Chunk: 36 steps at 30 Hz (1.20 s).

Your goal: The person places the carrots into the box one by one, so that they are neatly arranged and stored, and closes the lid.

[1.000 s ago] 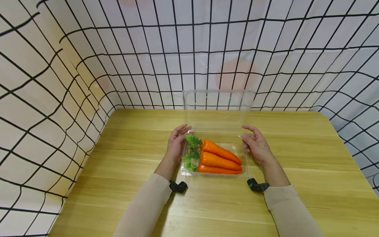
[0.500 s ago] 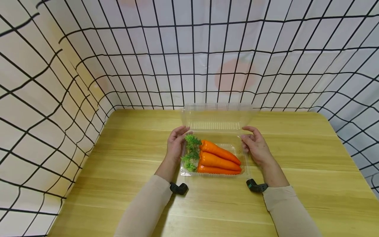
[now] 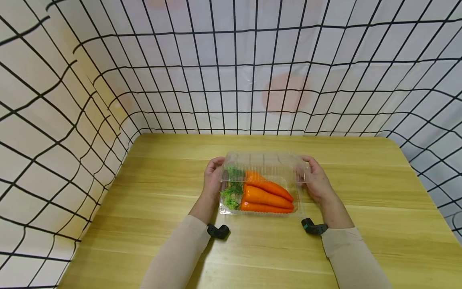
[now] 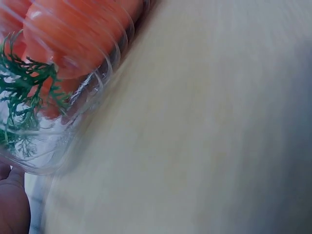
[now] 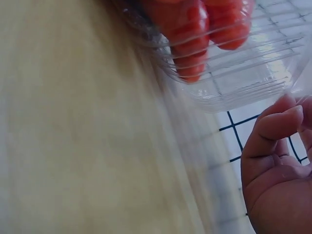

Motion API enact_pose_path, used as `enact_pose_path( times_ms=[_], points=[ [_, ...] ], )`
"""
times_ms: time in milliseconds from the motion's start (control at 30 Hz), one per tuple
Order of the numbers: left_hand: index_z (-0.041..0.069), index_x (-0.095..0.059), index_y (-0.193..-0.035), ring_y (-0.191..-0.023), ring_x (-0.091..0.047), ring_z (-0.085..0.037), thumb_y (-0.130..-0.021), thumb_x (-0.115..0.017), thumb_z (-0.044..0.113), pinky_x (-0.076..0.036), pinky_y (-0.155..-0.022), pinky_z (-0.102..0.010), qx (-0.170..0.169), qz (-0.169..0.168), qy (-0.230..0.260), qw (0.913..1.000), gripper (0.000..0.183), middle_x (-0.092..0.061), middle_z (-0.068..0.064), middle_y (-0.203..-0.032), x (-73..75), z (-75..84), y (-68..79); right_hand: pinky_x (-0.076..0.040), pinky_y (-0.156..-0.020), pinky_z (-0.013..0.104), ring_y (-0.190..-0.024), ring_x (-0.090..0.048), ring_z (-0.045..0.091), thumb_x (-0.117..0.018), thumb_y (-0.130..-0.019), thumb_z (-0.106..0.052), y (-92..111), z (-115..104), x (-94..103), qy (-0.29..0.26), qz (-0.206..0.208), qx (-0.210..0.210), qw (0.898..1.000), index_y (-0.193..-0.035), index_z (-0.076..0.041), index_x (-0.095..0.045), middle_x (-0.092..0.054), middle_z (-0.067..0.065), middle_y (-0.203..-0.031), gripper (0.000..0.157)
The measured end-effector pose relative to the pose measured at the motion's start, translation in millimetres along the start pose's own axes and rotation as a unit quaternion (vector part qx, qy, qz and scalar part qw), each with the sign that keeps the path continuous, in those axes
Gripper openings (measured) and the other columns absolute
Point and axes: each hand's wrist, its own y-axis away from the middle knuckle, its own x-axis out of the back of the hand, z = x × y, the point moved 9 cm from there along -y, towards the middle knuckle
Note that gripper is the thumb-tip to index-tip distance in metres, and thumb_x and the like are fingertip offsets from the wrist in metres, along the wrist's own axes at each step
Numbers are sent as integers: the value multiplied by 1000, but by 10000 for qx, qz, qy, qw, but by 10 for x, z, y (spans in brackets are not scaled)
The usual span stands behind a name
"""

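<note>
A clear plastic clamshell box [image 3: 223, 209] stands on the table, with several orange carrots [image 3: 267, 196] lying in it, tips to the right. Their green tops [image 3: 232, 192] are at the left end. The hinged lid [image 3: 267, 159] leans forward over the back part of the carrots, its front edge raised. My left hand [image 3: 213, 176] holds the back left corner, fingertips partly behind the lid. At the back right corner my right hand [image 3: 315, 180] pinches the plastic; the right wrist view shows its thumb and curled fingers [image 5: 278, 126] at the box's edge.
The wooden table [image 3: 162, 180] extends on both sides of the box. Black wire grid panels [image 3: 236, 76] with white sheeting behind them enclose the back and sides. Each wrist wears a black camera mount [image 3: 218, 231].
The lid has swung from upright at the back down and forward, over the back part of the carrots. Both hands stay at the back corners, and the carrots have not moved.
</note>
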Motion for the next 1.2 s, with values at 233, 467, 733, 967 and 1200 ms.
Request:
enact_pose_path(
  times_ms=[233, 467, 733, 967, 1200],
  points=[
    [24, -67, -94, -84, -61, -6, -99, -62, 6, -53, -70, -17, 39, 36, 15, 10000, 19, -64, 9, -92, -10, 15, 6, -51, -60, 18, -72, -58, 4, -45, -110, -28, 79, -6, 59, 232, -214, -646, 9974, -123, -23, -56, -59, -7, -95, 18],
    [18, -69, -98, -84, -63, -9, -97, -60, 5, -55, -71, -20, 188, 61, -80, 9998, 16, -65, 7, -97, 13, 34, 40, -59, -75, 26, -87, -66, 9, -48, -109, -30, 128, -95, 63, 1161, -672, -948, 9864, -147, -4, -37, -66, -2, -111, 47],
    [1, -62, -128, -109, -63, -10, -106, -48, 18, -52, -91, -20, 411, -812, -607, 9940, 31, -64, -6, -130, 21, 118, 107, -59, -84, 29, -96, -68, 13, -51, -108, -29, 185, -205, 22, 2170, -790, -1021, 9676, -154, -2, -33, -59, 25, -129, 57],
    [5, -42, -155, -140, -49, -32, -102, -51, 14, -41, -118, -36, 733, -1895, -1586, 9662, 54, -43, -23, -156, 28, 262, 268, -62, -82, 36, -105, -68, 28, -47, -109, -30, 280, -280, -40, 2908, -1093, -1325, 9412, -159, -7, -27, -59, 24, -121, 59],
    [17, -40, -157, -142, -48, -35, -100, -59, 32, -39, -118, -54, 888, -2316, -2830, 9265, 62, -47, -17, -155, 102, 398, 491, -62, -80, 38, -98, -67, 25, -48, -109, -30, 395, -359, -82, 3166, -1303, -1584, 9261, -162, -7, -20, -60, 24, -120, 64]
  ],
)
